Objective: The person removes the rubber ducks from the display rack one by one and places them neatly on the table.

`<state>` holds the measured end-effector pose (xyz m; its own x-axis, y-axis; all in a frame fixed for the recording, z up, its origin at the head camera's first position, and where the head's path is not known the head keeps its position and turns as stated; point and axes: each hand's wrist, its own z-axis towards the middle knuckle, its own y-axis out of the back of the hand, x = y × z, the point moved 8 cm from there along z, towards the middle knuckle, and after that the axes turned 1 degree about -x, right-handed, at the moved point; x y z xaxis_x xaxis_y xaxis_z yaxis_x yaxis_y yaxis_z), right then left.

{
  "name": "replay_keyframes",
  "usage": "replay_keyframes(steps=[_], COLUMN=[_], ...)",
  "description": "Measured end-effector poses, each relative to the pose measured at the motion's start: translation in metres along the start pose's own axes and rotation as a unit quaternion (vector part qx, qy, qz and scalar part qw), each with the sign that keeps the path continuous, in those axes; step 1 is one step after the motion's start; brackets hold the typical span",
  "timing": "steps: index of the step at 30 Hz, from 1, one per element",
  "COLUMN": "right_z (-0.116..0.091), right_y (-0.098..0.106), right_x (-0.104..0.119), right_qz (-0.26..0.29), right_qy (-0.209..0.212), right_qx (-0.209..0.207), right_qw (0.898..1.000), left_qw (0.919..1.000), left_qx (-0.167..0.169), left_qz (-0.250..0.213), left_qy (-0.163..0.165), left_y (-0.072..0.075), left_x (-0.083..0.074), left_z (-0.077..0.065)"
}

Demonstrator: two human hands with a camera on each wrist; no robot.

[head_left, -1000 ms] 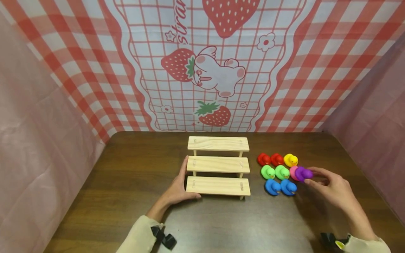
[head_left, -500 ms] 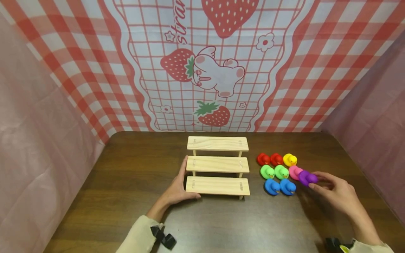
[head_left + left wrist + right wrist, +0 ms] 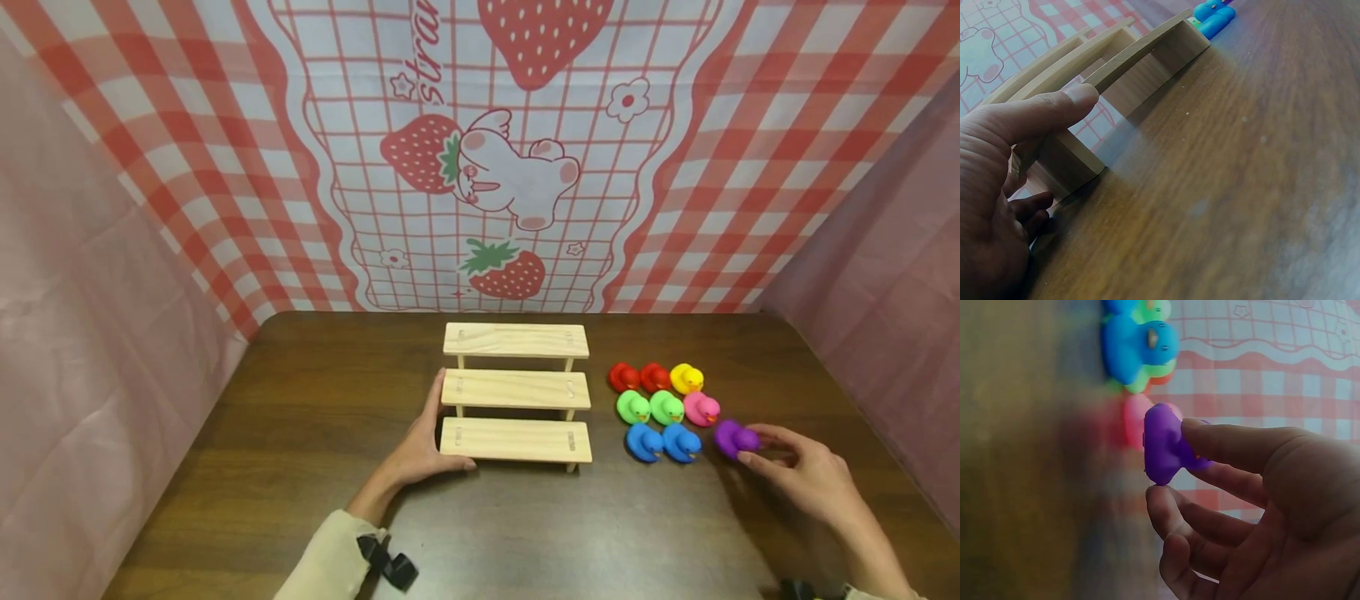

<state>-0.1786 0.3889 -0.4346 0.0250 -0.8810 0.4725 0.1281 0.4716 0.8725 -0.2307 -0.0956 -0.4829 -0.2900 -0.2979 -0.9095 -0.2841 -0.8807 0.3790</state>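
Observation:
A three-tier wooden shelf stand (image 3: 516, 390) rises in steps at the middle of the table. My left hand (image 3: 415, 446) holds its left end; the thumb lies along the lowest board's front edge, as the left wrist view shows close up, with fingers at the side. On the right, my right hand (image 3: 806, 471) pinches a purple rubber duck (image 3: 735, 439) by its head between thumb and fingers. In the right wrist view the duck (image 3: 1163, 444) looks raised off the table. Left of it sit a pink duck (image 3: 701, 409) and two blue ducks (image 3: 681, 443).
Two green ducks (image 3: 666, 407), two red ducks (image 3: 624, 377) and a yellow duck (image 3: 687, 379) stand in rows right of the stand. A checked strawberry cloth (image 3: 480, 167) hangs behind the brown table (image 3: 322, 400). Pink curtains (image 3: 105, 333) flank both sides.
My right hand has carried the purple duck toward me and slightly right, away from the pink duck, which now shows fully. The left hand and the stand have stayed put.

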Motion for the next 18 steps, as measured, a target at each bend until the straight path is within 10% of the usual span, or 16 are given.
replay_keyframes(steps=[18], right_z=[0.0], right_y=[-0.014], right_x=[0.001], right_qz=[-0.006], right_qy=[0.008], right_qx=[-0.005], right_qw=[1.0], left_qw=[1.0], left_qx=[0.001], left_qz=[0.002], left_qy=[-0.001], left_y=[0.0], left_x=[0.001], left_z=[0.001])
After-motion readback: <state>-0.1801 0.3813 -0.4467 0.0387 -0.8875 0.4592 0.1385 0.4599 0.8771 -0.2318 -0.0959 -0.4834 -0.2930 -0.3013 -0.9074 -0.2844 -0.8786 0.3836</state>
